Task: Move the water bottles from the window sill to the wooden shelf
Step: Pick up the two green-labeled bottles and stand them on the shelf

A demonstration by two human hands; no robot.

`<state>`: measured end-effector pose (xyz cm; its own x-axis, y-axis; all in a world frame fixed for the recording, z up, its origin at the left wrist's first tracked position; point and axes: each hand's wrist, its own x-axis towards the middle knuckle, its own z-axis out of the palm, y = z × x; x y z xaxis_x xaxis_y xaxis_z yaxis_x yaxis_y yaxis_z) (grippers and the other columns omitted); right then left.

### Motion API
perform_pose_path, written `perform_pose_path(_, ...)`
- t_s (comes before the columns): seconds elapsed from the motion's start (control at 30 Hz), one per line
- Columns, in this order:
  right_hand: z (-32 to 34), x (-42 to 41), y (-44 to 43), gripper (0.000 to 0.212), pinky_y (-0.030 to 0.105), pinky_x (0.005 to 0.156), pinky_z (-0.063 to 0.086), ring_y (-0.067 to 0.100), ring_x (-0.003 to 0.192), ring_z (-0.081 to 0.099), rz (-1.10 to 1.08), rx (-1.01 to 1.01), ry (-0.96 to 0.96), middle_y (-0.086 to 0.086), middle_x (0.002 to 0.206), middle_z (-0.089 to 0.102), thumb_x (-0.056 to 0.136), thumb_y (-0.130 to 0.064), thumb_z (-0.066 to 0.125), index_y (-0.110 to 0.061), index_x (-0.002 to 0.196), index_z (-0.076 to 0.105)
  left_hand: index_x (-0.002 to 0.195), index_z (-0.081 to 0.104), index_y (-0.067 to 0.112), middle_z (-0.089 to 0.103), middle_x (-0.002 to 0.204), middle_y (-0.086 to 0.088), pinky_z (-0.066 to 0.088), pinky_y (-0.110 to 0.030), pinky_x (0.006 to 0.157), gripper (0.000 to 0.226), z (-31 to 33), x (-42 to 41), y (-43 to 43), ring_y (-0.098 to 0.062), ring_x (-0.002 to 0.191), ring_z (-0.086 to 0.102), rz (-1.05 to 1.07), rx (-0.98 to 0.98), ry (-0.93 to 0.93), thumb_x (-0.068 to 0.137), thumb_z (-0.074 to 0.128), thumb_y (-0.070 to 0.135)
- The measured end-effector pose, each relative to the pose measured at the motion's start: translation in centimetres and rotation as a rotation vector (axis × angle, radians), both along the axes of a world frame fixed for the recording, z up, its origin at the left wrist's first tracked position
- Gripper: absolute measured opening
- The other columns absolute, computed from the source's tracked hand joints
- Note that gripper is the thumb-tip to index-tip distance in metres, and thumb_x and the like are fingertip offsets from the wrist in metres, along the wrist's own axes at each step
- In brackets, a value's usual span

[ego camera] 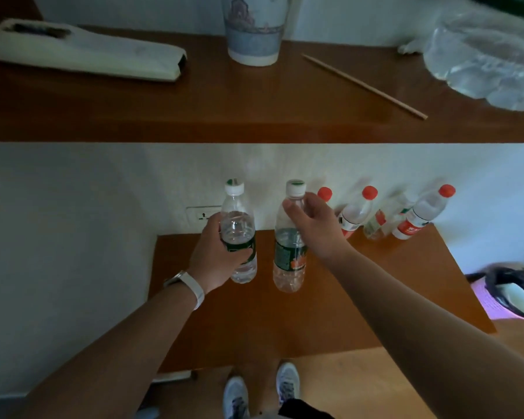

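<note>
Placing step, two bottles at once. Left hand (217, 252) is wrapped around the label band of the left green-cap bottle (239, 234), fingers closed around it, bottle upright over the lower wooden shelf (330, 297). Right hand (313, 220) pinches the neck of the right green-cap bottle (289, 246) just under the cap, thumb and fingertips closed on it, rest of the hand loose. Can't tell if either base is already touching wood or just above it. Beyond the right hand, against the wall, stand three red-cap bottles (418, 214) with another clear bottle between them. Judgement: set-down in progress. Next move calls for seating both bases flat, then letting go without tipping; the neck-held one looks the wobblier.
</note>
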<state>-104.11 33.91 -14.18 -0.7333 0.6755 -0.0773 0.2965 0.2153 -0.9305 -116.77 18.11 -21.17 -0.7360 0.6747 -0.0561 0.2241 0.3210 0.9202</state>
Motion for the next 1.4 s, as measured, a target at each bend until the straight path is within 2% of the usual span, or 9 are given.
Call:
perform_pose_path(0.13,-1.6,-0.9,1.0,0.026,0.017,0.065,0.047,0.004,0.074,0.060,0.024,0.000,0.002,-0.003,0.085,0.061,0.095,-0.046,0.056,-0.022,0.105,0.058,0.119,0.041,0.035,0.058,0.108,0.018,0.049,-0.018,0.079,0.069,-1.6,-0.3,0.9,0.004,0.098,0.056,0.030,-0.057,0.014,0.069,0.086,0.020)
perform_pose_path(0.23,-3.0,-1.4,1.6,0.023,0.017,0.062,0.048,0.000,0.066,0.055,0.033,-0.019,-0.002,-0.001,0.078,0.054,0.095,-0.042,0.058,-0.020,0.096,0.056,0.124,0.041,0.032,0.058,0.106,0.019,0.046,-0.014,0.072,0.071,-2.8,-0.5,1.5,0.001,0.093,0.058,0.054,-0.099,0.014,0.069,0.086,0.023)
perform_pose_path(0.37,-5.0,-1.8,2.1,0.034,0.039,0.081,0.060,0.014,0.095,0.066,0.029,-0.034,0.005,0.003,0.101,0.067,0.087,-0.048,0.065,-0.021,0.107,0.059,0.131,0.038,0.027,0.062,0.107,0.014,0.050,-0.018,0.066,0.077,-4.6,-1.1,2.8,-0.005,0.091,0.062,0.078,-0.133,0.018,0.070,0.085,0.026)
perform_pose_path(0.57,-6.8,-3.1,3.1,0.035,0.044,0.081,0.060,0.017,0.092,0.067,-0.013,0.013,-0.024,0.004,0.102,0.066,0.086,-0.041,0.070,-0.019,0.109,0.056,0.122,0.038,0.033,0.061,0.108,0.011,0.052,-0.021,0.060,0.069,-5.7,-1.8,5.2,-0.008,0.089,0.065,0.100,-0.076,-0.018,0.071,0.084,0.027)
perform_pose_path(0.8,-7.9,-5.3,3.9,0.034,0.022,0.071,0.050,0.000,0.085,0.061,-0.040,0.073,-0.049,-0.017,0.097,0.061,0.088,-0.033,0.071,-0.029,0.114,0.050,0.129,0.037,0.028,0.056,0.114,0.010,0.047,-0.008,0.055,0.073,-6.9,-3.3,7.1,-0.001,0.091,0.058,0.129,-0.055,-0.034,0.074,0.082,0.012)
perform_pose_path(0.93,-8.8,-6.2,4.4,0.043,0.027,0.075,0.052,0.011,0.096,0.061,-0.070,0.079,-0.068,-0.005,0.113,0.062,0.088,-0.034,0.071,-0.022,0.124,0.051,0.121,0.035,0.038,0.056,0.114,0.011,0.047,-0.012,0.061,0.073,-7.9,-3.8,7.5,-0.006,0.095,0.060,0.165,-0.040,-0.059,0.072,0.083,0.014)
perform_pose_path(1.1,-9.6,-6.3,4.8,0.040,0.020,0.071,0.047,0.007,0.092,0.059,-0.081,0.054,-0.062,-0.009,0.105,0.061,0.088,-0.030,0.071,-0.020,0.122,0.051,0.124,0.038,0.030,0.051,0.109,0.019,0.043,0.000,0.063,0.074,-8.5,-3.7,8.1,0.007,0.092,0.055,0.175,-0.015,-0.042,0.071,0.085,0.008)
perform_pose_path(1.2,-10.2,-6.3,5.1,0.040,0.019,0.071,0.046,0.007,0.091,0.059,-0.091,0.048,-0.068,-0.010,0.101,0.060,0.088,-0.028,0.072,-0.019,0.121,0.052,0.126,0.043,0.021,0.054,0.116,0.008,0.041,0.002,0.069,0.074,-9.1,-3.8,8.7,0.001,0.095,0.055,0.175,-0.015,-0.016,0.068,0.086,0.008)
perform_pose_path(1.4,-11.1,-6.3,5.6,0.042,0.020,0.072,0.047,0.010,0.095,0.059,-0.089,0.019,-0.077,-0.010,0.103,0.059,0.088,-0.030,0.071,-0.020,0.124,0.051,0.121,0.044,0.024,0.054,0.121,0.001,0.043,0.000,0.072,0.071,-10.0,-4.3,9.2,0.003,0.098,0.055,0.183,-0.015,0.001,0.067,0.086,0.008)
